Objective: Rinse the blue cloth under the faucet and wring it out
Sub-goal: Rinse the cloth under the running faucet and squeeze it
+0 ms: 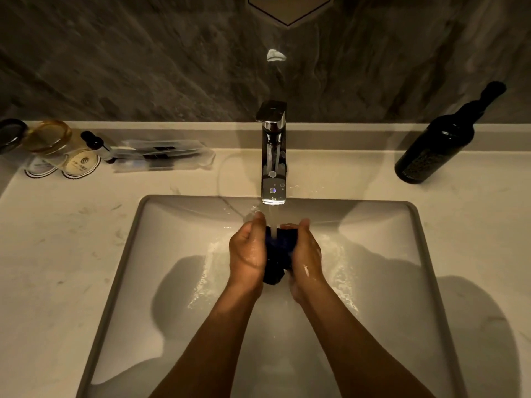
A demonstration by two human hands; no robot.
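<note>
A dark blue cloth (pixel 276 255) is bunched between my two hands over the white sink (pixel 382 254). My left hand (pixel 248 248) grips its left side and my right hand (pixel 306 254) grips its right side, fingers curled around it. Water runs from the chrome faucet (pixel 273 156) straight onto the top of the cloth. Both hands are wet. The lower end of the cloth hangs out below my palms.
A dark wine bottle (pixel 436 142) stands on the counter at the right. At the left are a clear jar with a gold rim (pixel 48 137), a small dropper bottle (pixel 96 145) and wrapped toiletries (pixel 163 156). Water splashes across the basin floor.
</note>
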